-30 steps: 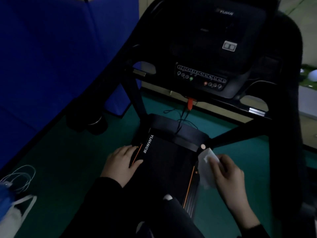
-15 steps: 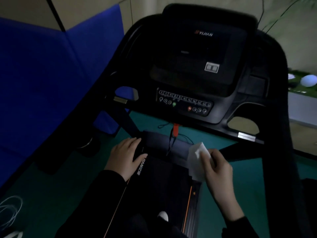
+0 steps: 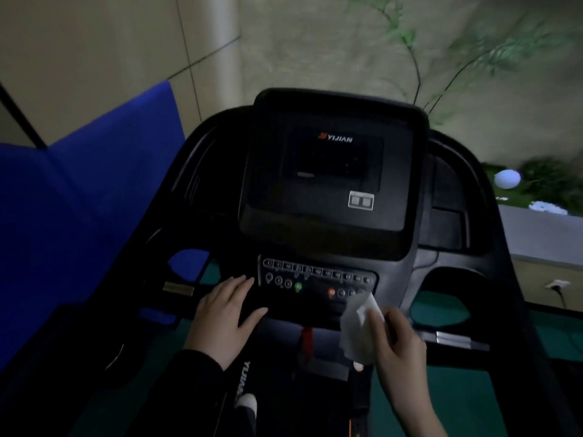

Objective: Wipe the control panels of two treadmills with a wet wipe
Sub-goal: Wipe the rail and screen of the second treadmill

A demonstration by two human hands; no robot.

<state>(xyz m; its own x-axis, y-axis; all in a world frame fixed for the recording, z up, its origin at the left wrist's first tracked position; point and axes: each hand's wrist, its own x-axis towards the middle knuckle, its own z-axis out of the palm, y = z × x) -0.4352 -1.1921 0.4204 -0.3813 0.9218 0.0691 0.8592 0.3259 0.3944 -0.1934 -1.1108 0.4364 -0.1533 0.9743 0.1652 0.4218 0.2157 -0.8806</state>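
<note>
A black treadmill fills the view, with a dark screen console [image 3: 331,184] above a button panel [image 3: 315,283] that carries a green and a red button. My right hand [image 3: 399,345] pinches a crumpled white wet wipe [image 3: 358,329], whose top corner reaches the lower right edge of the button panel. My left hand [image 3: 225,316] lies flat, fingers spread, on the console's lower left edge beside the buttons, holding nothing.
Blue padding [image 3: 79,216] stands at the left. A red safety key strap [image 3: 307,337] hangs below the panel. The treadmill's side handrails [image 3: 504,279] flank the console. A ledge with plants and a white ball [image 3: 508,179] is at the right. Green floor lies below.
The view has tilted up from the belt to the console. Both hands have risen from the deck to the panel's lower edge, the right one carrying the wipe.
</note>
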